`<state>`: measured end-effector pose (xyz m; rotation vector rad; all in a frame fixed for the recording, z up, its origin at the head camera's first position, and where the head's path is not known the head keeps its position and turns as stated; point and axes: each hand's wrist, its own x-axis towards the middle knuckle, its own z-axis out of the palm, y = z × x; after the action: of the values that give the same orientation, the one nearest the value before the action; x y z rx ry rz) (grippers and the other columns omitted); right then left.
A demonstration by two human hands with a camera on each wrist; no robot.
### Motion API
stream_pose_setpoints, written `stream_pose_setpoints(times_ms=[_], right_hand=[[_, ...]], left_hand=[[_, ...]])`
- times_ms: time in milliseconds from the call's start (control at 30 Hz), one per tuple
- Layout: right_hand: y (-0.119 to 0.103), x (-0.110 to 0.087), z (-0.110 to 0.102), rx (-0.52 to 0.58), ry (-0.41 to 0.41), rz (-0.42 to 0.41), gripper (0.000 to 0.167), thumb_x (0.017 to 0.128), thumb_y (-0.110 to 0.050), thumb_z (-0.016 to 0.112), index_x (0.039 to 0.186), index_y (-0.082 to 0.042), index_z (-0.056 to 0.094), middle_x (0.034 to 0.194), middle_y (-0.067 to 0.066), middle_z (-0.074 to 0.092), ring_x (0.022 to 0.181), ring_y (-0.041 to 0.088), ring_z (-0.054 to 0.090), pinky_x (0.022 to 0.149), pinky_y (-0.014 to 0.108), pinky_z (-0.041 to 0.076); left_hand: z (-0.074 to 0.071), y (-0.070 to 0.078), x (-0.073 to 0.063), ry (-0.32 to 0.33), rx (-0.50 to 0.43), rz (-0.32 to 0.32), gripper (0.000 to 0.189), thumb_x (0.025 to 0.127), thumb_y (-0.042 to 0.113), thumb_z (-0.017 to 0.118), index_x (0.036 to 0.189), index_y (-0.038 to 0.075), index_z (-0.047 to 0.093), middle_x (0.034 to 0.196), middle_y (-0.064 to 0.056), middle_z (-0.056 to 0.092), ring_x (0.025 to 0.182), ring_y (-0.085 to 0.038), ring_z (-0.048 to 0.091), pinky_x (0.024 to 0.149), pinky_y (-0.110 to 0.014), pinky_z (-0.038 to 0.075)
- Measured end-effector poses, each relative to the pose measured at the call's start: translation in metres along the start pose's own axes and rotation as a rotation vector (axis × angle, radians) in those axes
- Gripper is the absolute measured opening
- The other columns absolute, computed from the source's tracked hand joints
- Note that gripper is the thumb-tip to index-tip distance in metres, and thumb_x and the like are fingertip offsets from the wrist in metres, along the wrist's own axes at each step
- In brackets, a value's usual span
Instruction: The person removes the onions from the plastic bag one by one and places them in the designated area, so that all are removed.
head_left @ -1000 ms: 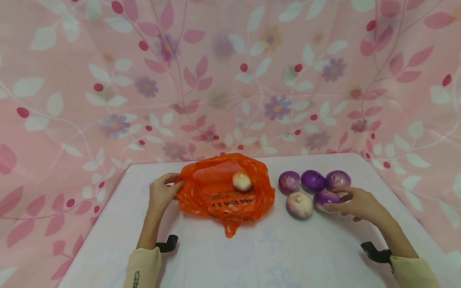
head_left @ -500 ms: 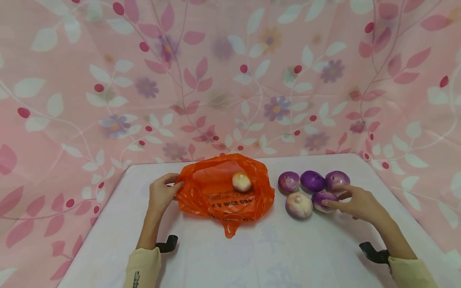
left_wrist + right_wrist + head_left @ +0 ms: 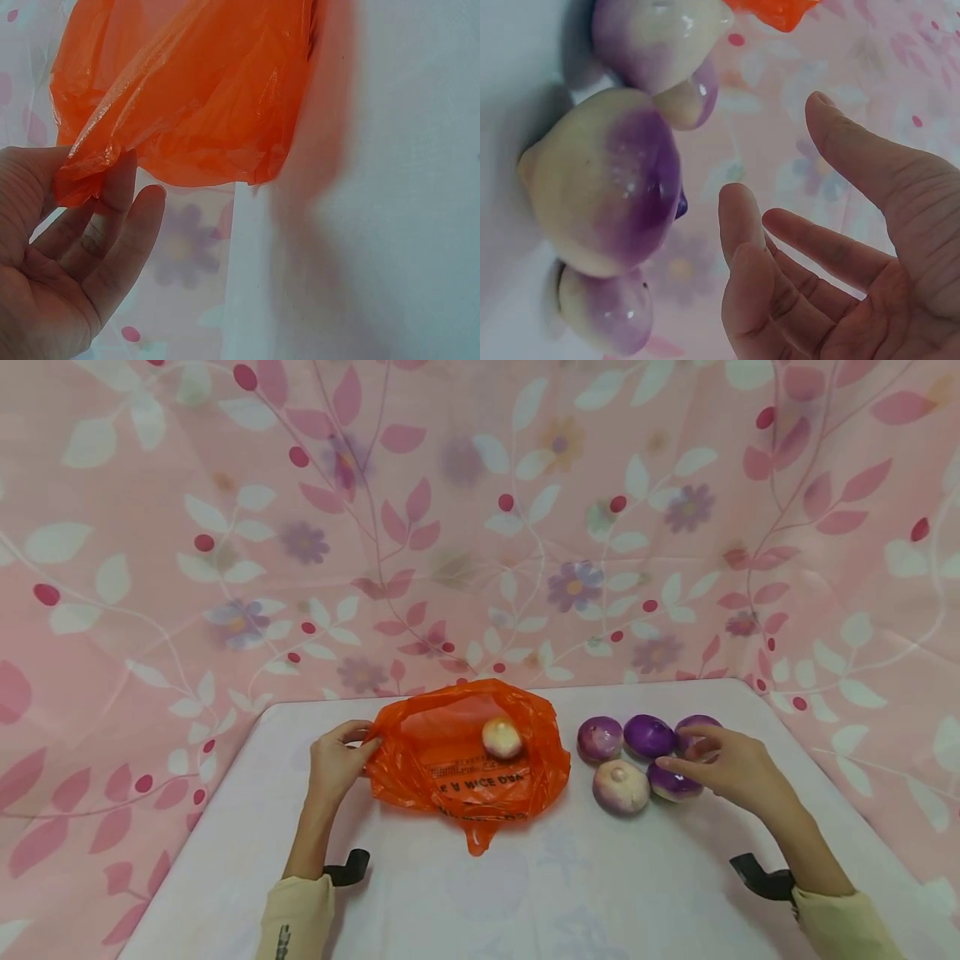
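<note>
My left hand [image 3: 337,764] pinches the left edge of an orange plastic bag [image 3: 551,781] between thumb and fingers; the left wrist view shows the film [image 3: 217,112] bunched there. The bag's mouth gapes, and a pale onion [image 3: 501,739] shows within it. My right hand [image 3: 750,777] hovers just above the front-right purple onion [image 3: 675,787], thumb and fingers spread. In the right wrist view a gap shows between this onion [image 3: 607,187] and the fingers, which hold nothing. A pale purple-tinged onion [image 3: 621,787] sits to its left.
Behind those two stand more purple onions [image 3: 600,739], close together in a row; the right one is partly hidden by my right hand. A white cloth [image 3: 487,910] covers the table. Pink floral fabric [image 3: 465,527] hangs behind its back edge.
My right hand has let go of the front-right purple onion and risen slightly above it, with the onion left on the table. My left hand and the bag have stayed put.
</note>
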<state>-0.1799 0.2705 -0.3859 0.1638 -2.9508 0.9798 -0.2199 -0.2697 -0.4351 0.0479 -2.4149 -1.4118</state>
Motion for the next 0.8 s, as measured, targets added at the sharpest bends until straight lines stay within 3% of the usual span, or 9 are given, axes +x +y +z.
stream_pose_setpoints(times_ms=[433, 700, 800], right_hand=[[-0.013, 0.011, 0.012, -0.028, 0.029, -0.078, 0.071, 0.078, -0.057, 0.076, 0.125, -0.005, 0.064, 0.094, 0.003, 0.069, 0.097, 0.032, 0.064, 0.066, 0.033, 0.054], [-0.018, 0.013, 0.014, -0.043, 0.034, -0.096, 0.072, 0.078, -0.058, 0.076, 0.125, -0.005, 0.063, 0.093, 0.004, 0.069, 0.091, 0.029, 0.063, 0.066, 0.034, 0.055], [-0.019, 0.014, 0.013, -0.04, 0.033, -0.096, 0.074, 0.078, -0.059, 0.075, 0.127, -0.005, 0.062, 0.095, 0.005, 0.069, 0.091, 0.029, 0.064, 0.064, 0.035, 0.057]], left_hand=[[0.002, -0.004, 0.001, 0.03, -0.077, 0.018, 0.017, 0.088, 0.011, 0.075, 0.104, 0.004, 0.073, 0.099, -0.017, 0.071, 0.069, -0.022, 0.071, 0.053, -0.032, 0.059], [0.007, 0.001, 0.001, 0.065, -0.245, -0.001, 0.019, 0.087, 0.006, 0.075, 0.105, 0.0, 0.073, 0.101, -0.023, 0.07, 0.064, -0.015, 0.07, 0.053, -0.032, 0.058], [0.01, 0.004, 0.0, 0.097, -0.32, 0.017, 0.02, 0.086, 0.005, 0.075, 0.105, -0.002, 0.073, 0.1, -0.02, 0.071, 0.065, -0.014, 0.071, 0.053, -0.032, 0.058]])
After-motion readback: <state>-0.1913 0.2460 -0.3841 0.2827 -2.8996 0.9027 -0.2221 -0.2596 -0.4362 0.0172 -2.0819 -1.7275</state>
